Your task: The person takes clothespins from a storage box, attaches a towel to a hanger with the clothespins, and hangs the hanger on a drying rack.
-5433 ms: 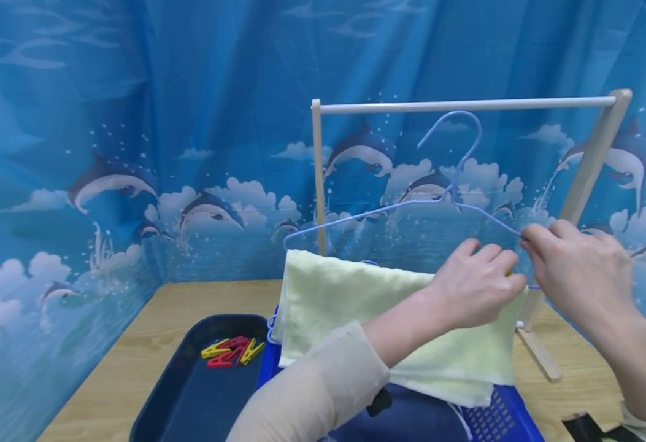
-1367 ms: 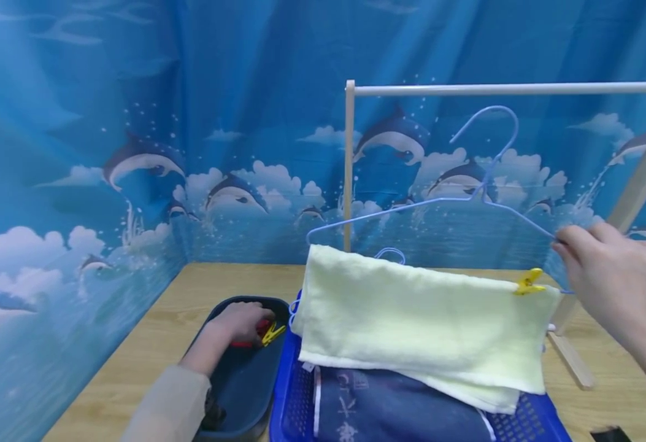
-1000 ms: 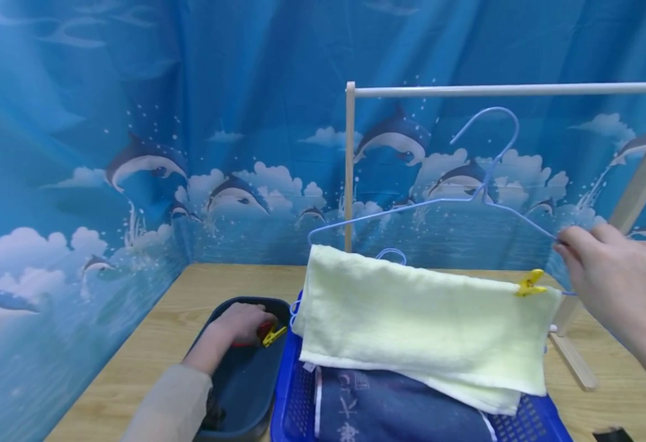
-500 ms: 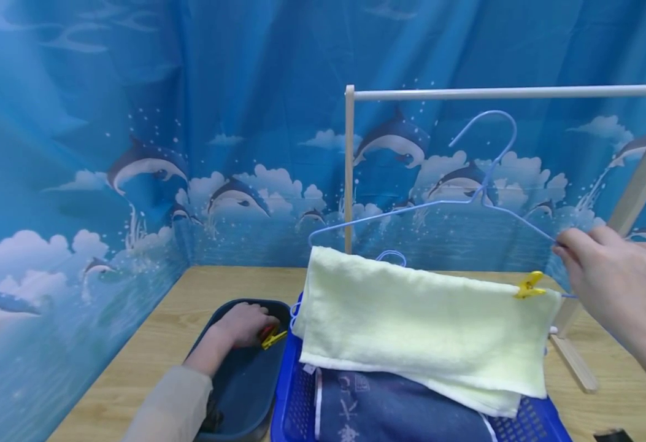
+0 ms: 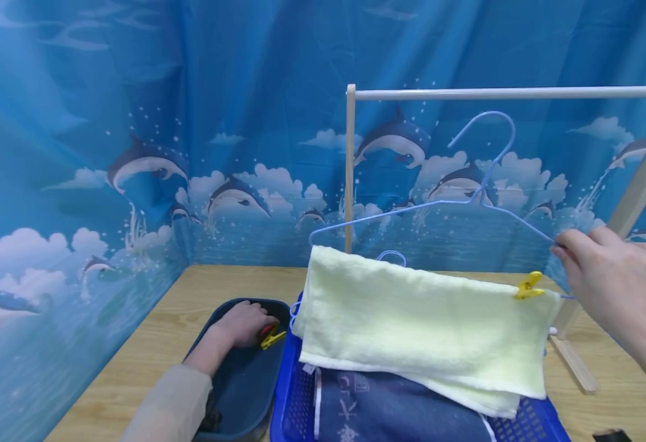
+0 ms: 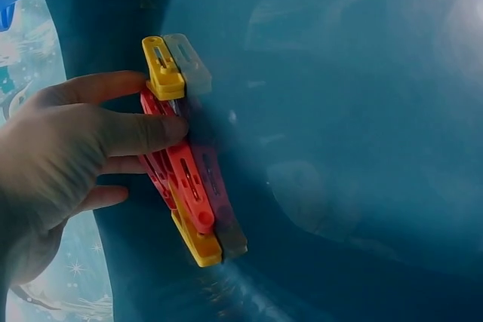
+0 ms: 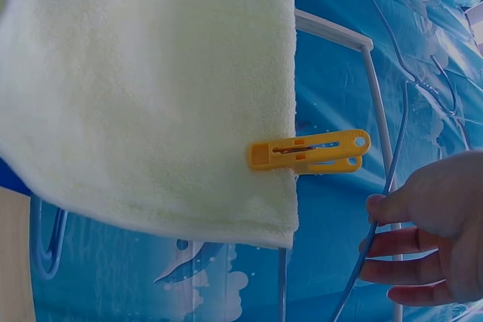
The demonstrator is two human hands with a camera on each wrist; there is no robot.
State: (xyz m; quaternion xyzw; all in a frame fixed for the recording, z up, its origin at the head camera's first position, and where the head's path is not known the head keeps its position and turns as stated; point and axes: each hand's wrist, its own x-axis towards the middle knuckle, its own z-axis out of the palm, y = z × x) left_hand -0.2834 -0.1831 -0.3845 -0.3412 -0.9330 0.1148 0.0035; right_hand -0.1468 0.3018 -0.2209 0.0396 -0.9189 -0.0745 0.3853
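Observation:
In the tray [image 5: 234, 393], my left hand [image 5: 241, 324] is among red and yellow clothespins. The left wrist view shows its thumb and fingers pinching a red clothespin [image 6: 189, 182], with a yellow clothespin [image 6: 162, 65] above it and another yellow one [image 6: 198, 243] below. My right hand [image 5: 618, 276] grips the right arm of a light blue wire hanger [image 5: 400, 210], held up with its hook upward. A pale yellow towel [image 5: 416, 325] is folded over the hanger's lower bar. A yellow clothespin [image 7: 309, 152] clamps the towel's right end; its left end carries none.
A blue basket [image 5: 286, 399] stands below the towel, holding a dark blue printed cloth [image 5: 389, 405] and another hanger [image 5: 391, 255]. Behind the hanger rises a wooden rack with a white rail [image 5: 499, 93]. A dolphin-print curtain [image 5: 256, 123] backs the wooden table [image 5: 129, 362].
My left hand has gone from the towel's right end to the tray, leaving a yellow clothespin on the towel. Lately the clothespins shift slightly under its fingers. My right hand keeps holding the hanger.

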